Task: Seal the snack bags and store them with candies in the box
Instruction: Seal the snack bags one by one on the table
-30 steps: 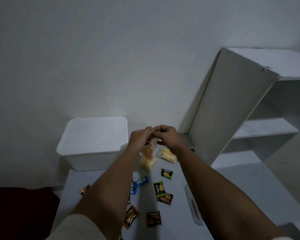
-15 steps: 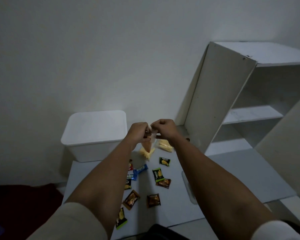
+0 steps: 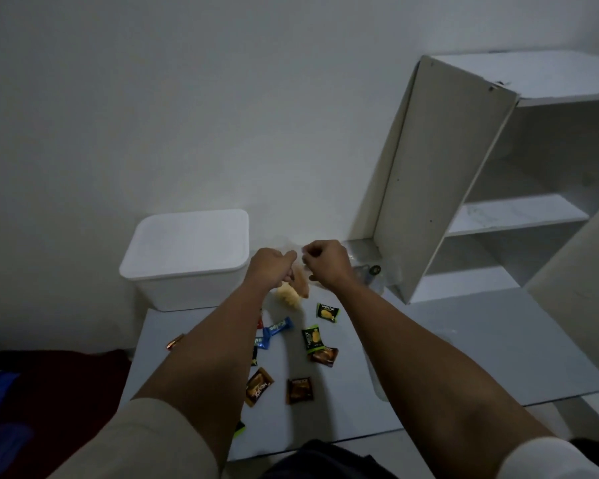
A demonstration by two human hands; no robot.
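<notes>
Left hand [image 3: 272,267] and right hand [image 3: 325,262]: raised side by side at frame centre, fingers curled, both pinching the top edge of one clear snack bag [image 3: 300,281]. Bag hanging between the two fists, above the table [image 3: 464,357]; orange-brown contents visible in its lower part (contents not identifiable in the dim light). Seal state of the bag mouth: cannot tell, hidden by the fingers.

Second snack bag [image 3: 287,295]: pale yellow contents, lying on the table directly below the held bag, partly covered by it.

White box [image 3: 187,257]: centre left of frame, standing at the far left corner of the table against the wall, lid on.

Candies scattered on the table in the lower centre of frame, between and beneath the forearms:
- green-wrapped candy [image 3: 326,312], just below the right hand;
- second green candy [image 3: 312,337], touching a brown candy [image 3: 324,355] at its lower end;
- blue candy [image 3: 278,327], beside the left forearm;
- two brown candies [image 3: 258,386] [image 3: 300,389], side by side, lower down;
- copper-coloured candy [image 3: 175,341], apart at the left table edge.

White shelf unit [image 3: 498,188]: right of frame, standing at the far right end of the table. Small dark round object [image 3: 374,269] near its base, probably a cap or knob.
</notes>
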